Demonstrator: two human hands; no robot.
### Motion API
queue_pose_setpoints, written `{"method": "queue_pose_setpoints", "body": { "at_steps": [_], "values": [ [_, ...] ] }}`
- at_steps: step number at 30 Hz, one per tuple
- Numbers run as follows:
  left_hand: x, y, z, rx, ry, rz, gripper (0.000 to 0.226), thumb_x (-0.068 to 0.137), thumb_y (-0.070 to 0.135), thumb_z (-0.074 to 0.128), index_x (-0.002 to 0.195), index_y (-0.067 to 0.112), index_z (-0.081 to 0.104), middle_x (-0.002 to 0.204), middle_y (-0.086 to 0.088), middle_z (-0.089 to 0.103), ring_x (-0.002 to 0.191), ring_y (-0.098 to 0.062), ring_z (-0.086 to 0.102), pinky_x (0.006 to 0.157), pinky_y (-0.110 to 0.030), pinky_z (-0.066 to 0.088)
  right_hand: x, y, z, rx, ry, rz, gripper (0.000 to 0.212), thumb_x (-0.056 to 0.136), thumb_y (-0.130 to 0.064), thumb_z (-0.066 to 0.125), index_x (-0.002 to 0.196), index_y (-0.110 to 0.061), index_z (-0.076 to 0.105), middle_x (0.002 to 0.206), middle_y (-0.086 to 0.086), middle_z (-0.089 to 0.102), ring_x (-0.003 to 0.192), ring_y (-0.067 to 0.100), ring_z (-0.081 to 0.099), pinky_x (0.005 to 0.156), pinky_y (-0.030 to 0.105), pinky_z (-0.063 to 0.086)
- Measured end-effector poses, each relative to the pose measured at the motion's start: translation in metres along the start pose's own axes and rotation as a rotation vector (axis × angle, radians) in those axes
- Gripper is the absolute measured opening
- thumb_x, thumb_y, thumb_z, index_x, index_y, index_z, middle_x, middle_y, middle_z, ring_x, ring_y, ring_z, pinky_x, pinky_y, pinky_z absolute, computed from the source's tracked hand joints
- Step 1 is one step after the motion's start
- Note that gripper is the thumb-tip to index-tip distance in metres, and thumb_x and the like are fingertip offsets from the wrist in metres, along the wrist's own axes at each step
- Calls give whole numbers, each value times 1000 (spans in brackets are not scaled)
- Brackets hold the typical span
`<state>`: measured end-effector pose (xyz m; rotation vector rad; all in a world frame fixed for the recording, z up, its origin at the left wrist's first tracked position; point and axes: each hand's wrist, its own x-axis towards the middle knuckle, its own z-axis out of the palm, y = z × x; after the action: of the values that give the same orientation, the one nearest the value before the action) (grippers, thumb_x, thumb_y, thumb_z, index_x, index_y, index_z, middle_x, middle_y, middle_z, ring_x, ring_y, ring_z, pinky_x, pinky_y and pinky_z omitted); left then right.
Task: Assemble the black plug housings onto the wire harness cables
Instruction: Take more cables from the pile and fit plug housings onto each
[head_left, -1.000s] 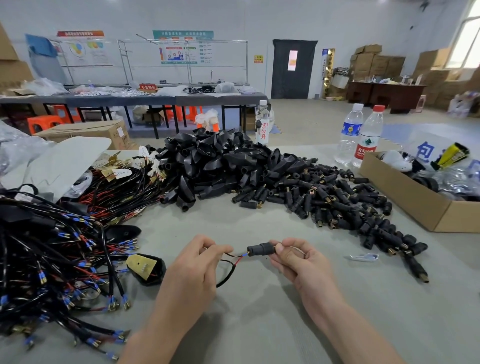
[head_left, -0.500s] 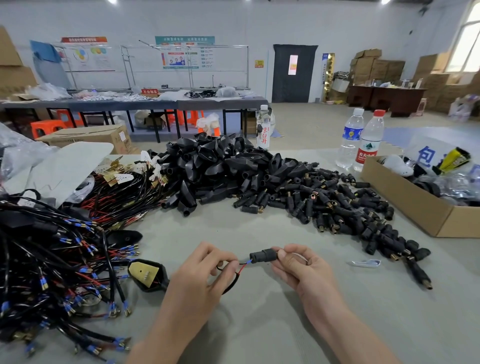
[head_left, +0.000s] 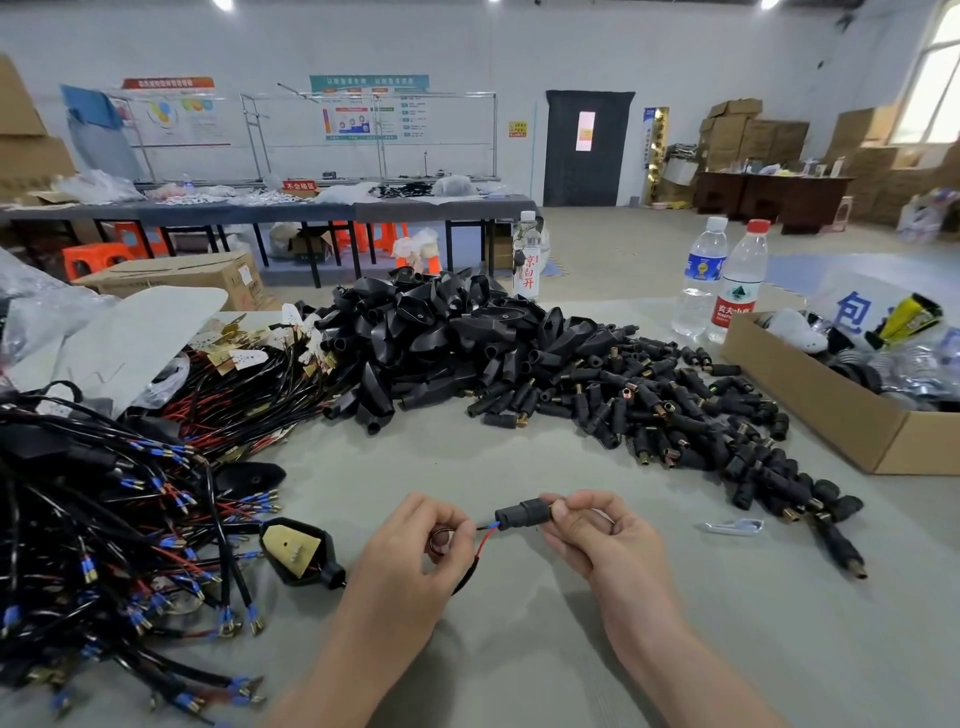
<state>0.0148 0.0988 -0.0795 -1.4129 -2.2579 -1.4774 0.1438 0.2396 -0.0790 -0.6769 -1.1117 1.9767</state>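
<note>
Two hands: both low centre over the grey table (head_left: 519, 665), near each other
black plug housing (head_left: 522, 513): small barrel type, lying level between left hand (head_left: 410, 551) and right hand (head_left: 605, 540), held off the table
cable (head_left: 484, 538): red and blue leads run into the housing's left end; the black sheath loops down under the left hand
left hand: fingers curled, thumb and forefinger pinching the cable just left of the housing
right hand: thumb and fingertips pinching the housing's right end, other fingers loosely curled
fit: cannot tell how far the leads sit inside
harness bundle (head_left: 104, 530): big tangle of black and red wires with blue-sleeved terminals, left side of table
open shell (head_left: 298, 552): black triangular shell, brass plate showing, just left of the left hand at the bundle's edge
shell pile (head_left: 441, 343): heap of larger black housings, centre back of table
barrel plug pile (head_left: 675, 415): black plugs with brass tips, right of the shell pile, trailing toward the near right
cardboard box (head_left: 831, 410): open, right edge of table, mixed items inside
blue-label bottle (head_left: 698, 275): upright, behind the box's left corner
red-cap bottle (head_left: 740, 283): upright, just beside the blue-label bottle
plastic scrap (head_left: 732, 526): clear, flat on table, right of the right hand, apart from it
</note>
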Motion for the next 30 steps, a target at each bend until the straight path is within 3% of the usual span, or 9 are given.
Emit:
{"method": "queue_pose_setpoints", "body": {
  "at_steps": [6,8,12,18,22,28,30],
  "values": [
    [-2,-3,6,28,-10,41,13,93,27,66,83,34,61,79,11,55,75,-11,56,67,-31,45,-6,5,6,-11,-37,3,13,83,1,70,85,-7,60,98,13,77,89,18,75,73,19,58],
    [-1,-5,7,-33,19,10,6,90,41,65,87,36,63,78,12,60,75,-10,57,69,-28,46,-5,4,6,-12,-19,6,13,84,1,70,85,-7,60,98,13,77,87,18,75,72,19,58],
    [-2,-7,8,-135,41,-56,27,84,63,50,93,39,61,72,6,64,66,-17,57,65,-30,46,-6,2,6,-3,1,26,13,85,2,69,86,-8,60,97,12,77,82,16,75,70,19,58],
    [-3,-2,14,-164,73,-72,18,88,52,56,89,35,62,64,8,60,54,-11,54,51,-20,39,-10,6,9,78,42,62,13,85,3,68,88,-8,60,97,11,77,74,14,74,66,19,59],
    [-4,-2,14,-165,17,-62,14,95,43,60,87,32,62,57,12,53,49,-4,44,49,-16,32,-10,4,9,94,50,67,12,85,2,68,90,-6,60,97,12,77,77,15,75,68,20,59],
    [-5,-2,14,-146,29,-62,22,91,53,52,86,34,61,57,12,54,48,-4,44,48,-14,32,-13,6,11,108,44,77,12,85,3,68,89,-5,60,98,12,77,81,16,75,67,18,58],
    [-5,-2,14,-166,41,-73,24,90,58,50,91,38,63,62,16,60,53,-4,54,54,-16,41,-13,6,12,100,62,63,12,85,2,68,89,-6,60,97,11,77,81,16,75,67,18,58]
  ]
}}
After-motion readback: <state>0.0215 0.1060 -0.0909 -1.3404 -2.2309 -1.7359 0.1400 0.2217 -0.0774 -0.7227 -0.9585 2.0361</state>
